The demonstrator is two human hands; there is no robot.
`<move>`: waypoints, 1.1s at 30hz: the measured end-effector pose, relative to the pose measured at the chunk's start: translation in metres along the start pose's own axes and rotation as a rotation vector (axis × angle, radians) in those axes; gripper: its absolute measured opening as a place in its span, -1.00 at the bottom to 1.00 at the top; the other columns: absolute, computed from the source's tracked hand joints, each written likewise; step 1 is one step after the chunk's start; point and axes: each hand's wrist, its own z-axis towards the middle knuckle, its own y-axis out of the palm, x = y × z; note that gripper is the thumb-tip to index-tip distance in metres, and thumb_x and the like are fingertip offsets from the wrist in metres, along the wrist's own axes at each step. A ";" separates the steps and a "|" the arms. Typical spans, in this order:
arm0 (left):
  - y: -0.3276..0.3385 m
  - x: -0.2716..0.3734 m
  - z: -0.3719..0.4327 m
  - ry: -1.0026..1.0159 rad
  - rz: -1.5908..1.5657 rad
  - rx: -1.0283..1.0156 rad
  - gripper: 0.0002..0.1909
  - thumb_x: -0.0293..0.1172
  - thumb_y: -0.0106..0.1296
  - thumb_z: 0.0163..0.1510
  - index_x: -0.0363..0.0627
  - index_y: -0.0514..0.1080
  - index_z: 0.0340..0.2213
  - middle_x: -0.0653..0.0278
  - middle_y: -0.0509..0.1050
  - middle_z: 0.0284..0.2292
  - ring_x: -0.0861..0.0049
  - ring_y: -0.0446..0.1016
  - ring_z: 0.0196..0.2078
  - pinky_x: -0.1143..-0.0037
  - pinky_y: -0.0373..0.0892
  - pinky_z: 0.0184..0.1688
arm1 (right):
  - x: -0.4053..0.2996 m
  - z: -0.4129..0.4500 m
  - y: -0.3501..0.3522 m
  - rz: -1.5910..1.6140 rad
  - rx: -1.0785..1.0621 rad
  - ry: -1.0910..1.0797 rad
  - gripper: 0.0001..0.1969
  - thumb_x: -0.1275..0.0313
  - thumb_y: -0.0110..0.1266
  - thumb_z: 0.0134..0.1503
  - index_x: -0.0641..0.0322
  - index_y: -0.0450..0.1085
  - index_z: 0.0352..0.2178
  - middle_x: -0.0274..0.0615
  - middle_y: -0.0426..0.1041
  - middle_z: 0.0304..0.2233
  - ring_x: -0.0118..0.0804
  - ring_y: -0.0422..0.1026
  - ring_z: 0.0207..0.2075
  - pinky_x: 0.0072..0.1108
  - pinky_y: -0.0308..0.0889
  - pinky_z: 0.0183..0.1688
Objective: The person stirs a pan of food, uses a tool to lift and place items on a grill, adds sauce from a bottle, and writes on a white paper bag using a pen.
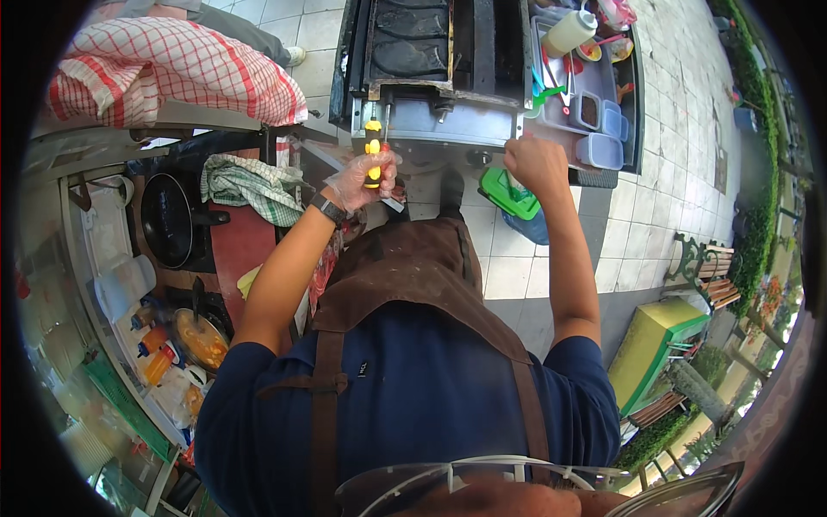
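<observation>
My left hand (366, 178), in a clear plastic glove, grips a yellow-and-black screwdriver (373, 145). A thin metal rod (388, 116) with a red end stands beside it, partly hidden by the fingers. Both point up towards the front edge of a dark metal mould pan (410, 42) with several fish-like plates. My right hand (537, 165) is bare, its fingers curled at the right front corner of the steel griddle stand (439, 123). Whatever lies inside that fist is hidden. Just below it is a green-lidded container (510, 194).
Right of the griddle, a tray (549, 119) carries a squeeze bottle (570, 32), tongs and small plastic tubs (599, 152). On my left are a frying pan (167, 220), a checked cloth (255, 187) and a pan of orange food (200, 336). Another person's leg (245, 32) shows behind a red-checked cloth (174, 71).
</observation>
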 end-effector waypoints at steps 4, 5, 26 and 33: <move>0.003 0.001 -0.001 0.003 0.012 0.014 -0.73 -0.18 0.11 0.17 -0.09 0.38 -0.24 0.40 0.40 -0.49 0.61 0.39 -0.48 0.55 0.36 -0.40 | 0.000 0.011 0.013 -0.021 0.025 -0.076 -0.81 0.27 0.06 0.00 0.09 0.53 -0.54 -0.17 0.53 -0.55 -0.09 0.53 -0.50 -0.30 0.42 -0.45; 0.002 0.002 0.000 0.002 0.013 0.012 -0.73 -0.18 0.11 0.17 -0.09 0.38 -0.24 0.40 0.40 -0.49 0.61 0.39 -0.48 0.55 0.36 -0.40 | -0.003 0.015 0.016 -0.037 0.033 -0.088 -0.81 0.27 0.06 0.01 0.09 0.52 -0.55 -0.18 0.54 -0.55 -0.10 0.54 -0.50 -0.31 0.42 -0.46; 0.015 0.001 -0.003 0.078 0.166 0.250 -0.77 -0.28 0.10 0.18 -0.16 0.38 -0.24 0.34 0.44 -0.47 0.56 0.46 -0.48 0.47 0.47 -0.37 | -0.059 0.029 0.031 0.138 0.109 -0.255 -0.88 0.33 0.05 0.01 0.07 0.46 -0.54 -0.17 0.51 -0.50 -0.08 0.52 -0.49 -0.31 0.41 -0.49; 0.025 0.007 -0.003 0.068 0.221 0.285 -0.76 -0.27 0.11 0.17 -0.16 0.38 -0.23 0.34 0.45 -0.49 0.54 0.48 -0.48 0.45 0.49 -0.35 | -0.072 0.023 0.011 0.220 0.059 -0.082 -0.86 0.39 0.00 0.07 0.18 0.45 -0.49 -0.07 0.51 -0.53 -0.02 0.53 -0.50 -0.27 0.42 -0.47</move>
